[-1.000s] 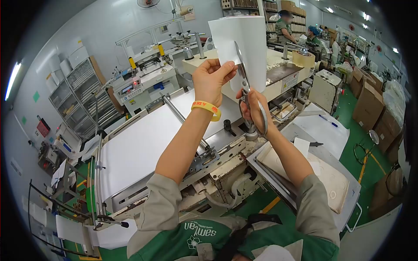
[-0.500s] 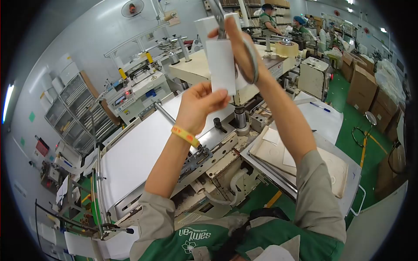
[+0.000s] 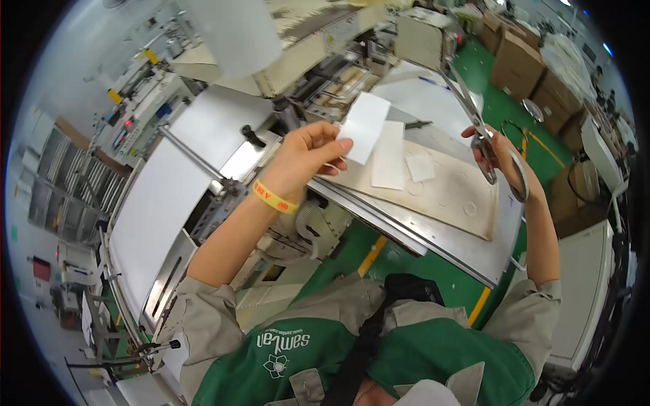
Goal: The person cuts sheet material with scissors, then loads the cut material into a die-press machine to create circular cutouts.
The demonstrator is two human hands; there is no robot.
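One paper slip (image 3: 364, 127) pinched in left hand (image 3: 305, 157); scissors (image 3: 473, 116) in right hand (image 3: 506, 154).

Only one camera here, worn on the person's head, fisheye-wide, looking forward and down past their own chest. The left hand (image 3: 306, 154) and right hand (image 3: 502, 157) sit close up, raised over the metal tray's (image 3: 440, 238) near edge.

Green-and-khaki uniform (image 3: 298, 352), yellow wristband (image 3: 274, 197)
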